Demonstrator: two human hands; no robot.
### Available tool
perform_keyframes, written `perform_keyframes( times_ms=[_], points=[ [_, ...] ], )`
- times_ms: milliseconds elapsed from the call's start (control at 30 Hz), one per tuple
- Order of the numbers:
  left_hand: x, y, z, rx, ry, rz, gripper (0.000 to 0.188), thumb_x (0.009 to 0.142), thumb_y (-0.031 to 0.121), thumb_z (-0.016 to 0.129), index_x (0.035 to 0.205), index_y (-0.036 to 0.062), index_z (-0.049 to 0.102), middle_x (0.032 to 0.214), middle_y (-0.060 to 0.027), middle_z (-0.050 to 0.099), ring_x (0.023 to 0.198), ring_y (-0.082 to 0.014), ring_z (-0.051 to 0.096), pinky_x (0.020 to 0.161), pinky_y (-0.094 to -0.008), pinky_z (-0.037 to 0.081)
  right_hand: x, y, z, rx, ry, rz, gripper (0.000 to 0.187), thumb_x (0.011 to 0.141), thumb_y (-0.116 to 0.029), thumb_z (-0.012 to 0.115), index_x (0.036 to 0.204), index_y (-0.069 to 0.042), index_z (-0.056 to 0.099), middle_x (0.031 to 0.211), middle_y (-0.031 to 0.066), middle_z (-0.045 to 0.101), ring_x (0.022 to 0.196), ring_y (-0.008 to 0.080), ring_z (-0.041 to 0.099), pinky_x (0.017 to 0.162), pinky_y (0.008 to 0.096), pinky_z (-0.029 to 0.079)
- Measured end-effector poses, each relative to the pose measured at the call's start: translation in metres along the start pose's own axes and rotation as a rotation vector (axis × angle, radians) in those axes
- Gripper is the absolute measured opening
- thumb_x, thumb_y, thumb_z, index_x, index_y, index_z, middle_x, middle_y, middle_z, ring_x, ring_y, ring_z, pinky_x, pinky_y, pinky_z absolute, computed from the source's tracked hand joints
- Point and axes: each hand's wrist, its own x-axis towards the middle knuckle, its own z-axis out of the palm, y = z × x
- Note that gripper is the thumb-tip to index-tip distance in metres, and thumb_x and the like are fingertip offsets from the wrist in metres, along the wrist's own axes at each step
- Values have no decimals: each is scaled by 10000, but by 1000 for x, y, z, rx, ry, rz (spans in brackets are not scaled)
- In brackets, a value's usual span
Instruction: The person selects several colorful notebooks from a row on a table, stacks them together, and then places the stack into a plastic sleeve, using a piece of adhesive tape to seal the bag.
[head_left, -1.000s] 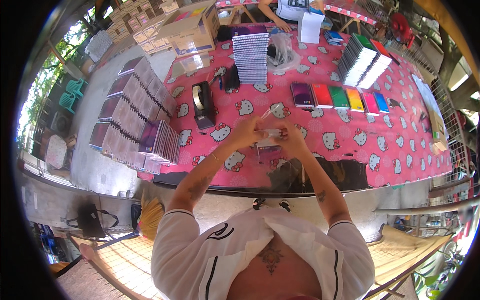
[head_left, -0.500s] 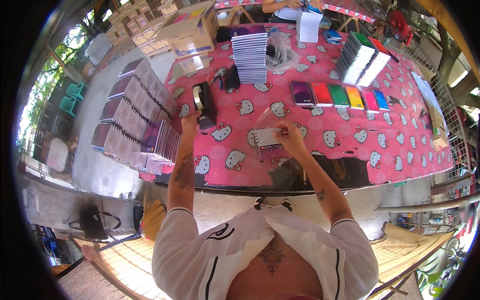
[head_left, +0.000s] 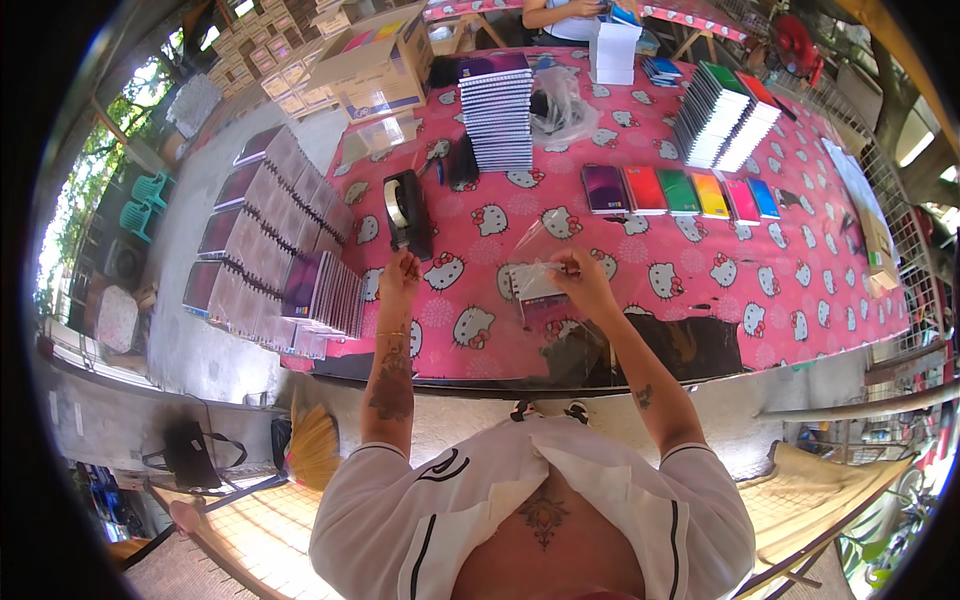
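My left hand is closed in a pinch at the front end of a black tape dispenser. Whatever lies between its fingertips is too small to make out. The dispenser carries a roll of tape. To the right, my right hand pinches the edge of a clear plastic sleeve. Within or beneath that sleeve lies a small spiral notebook, showing white with a dark lower edge; the plastic's glare blurs its outline.
A tall stack of spiral notebooks stands beyond the dispenser. Rows of notebooks fill the table's left side. Coloured notebooks lie in a row at right, before two stacks. Across the table, a person handles notebooks.
My left hand has moved from the dispenser's left side to its front end, slightly nearer me. My right hand stays almost in place at the sleeve.
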Motion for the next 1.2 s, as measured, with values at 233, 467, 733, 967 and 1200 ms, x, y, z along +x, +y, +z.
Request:
perform_keyframes(
  times_ms=[233, 467, 733, 967, 1200],
  points=[
    [11, 1, -7, 263, 1, 73, 119, 895, 128, 716, 929, 22, 674, 765, -67, 650, 630, -190, 634, 523, -301, 472, -1, 0, -1, 25, 15, 19, 255, 845, -87, 750, 1066, -29, 635, 885, 34, 647, 800, 107, 598, 711, 268, 495],
    [4, 17, 10, 1405, 198, 742, 112, 860, 106, 740, 891, 0, 721, 752, -47, 685, 654, -125, 655, 585, -266, 512, 0, 5, -4, -35, 41, -28, 267, 841, -103, 751, 1074, -37, 638, 898, 41, 639, 814, 120, 588, 731, 281, 491],
    [-87, -20, 111, 1140, -920, 460, 143, 859, 112, 741, 946, 8, 695, 806, -45, 703, 770, -126, 658, 672, -279, 507, -1, 10, 0, -21, 31, -23, 287, 835, -93, 750, 1088, -46, 624, 951, 61, 661, 843, 138, 613, 752, 286, 490],
    [-93, -40, 235, 2161, -1414, 705, 238, 803, 306, 759, 902, 102, 685, 824, -92, 687, 776, -271, 669, 684, -375, 502, 1, 9, -6, 18, 9, 43, 319, 843, -82, 747, 1125, -49, 602, 1011, 78, 681, 904, 154, 661, 764, 300, 512],
    [7, -93, 136, 1216, -1141, -511, 434, 807, 449, 760, 1049, 92, 704, 948, -11, 681, 804, -151, 625, 683, -354, 505, 0, 11, 11, 161, 44, 5, 333, 854, -77, 732, 1155, -38, 594, 1085, 79, 661, 963, 152, 632, 829, 308, 507]
  ],
)
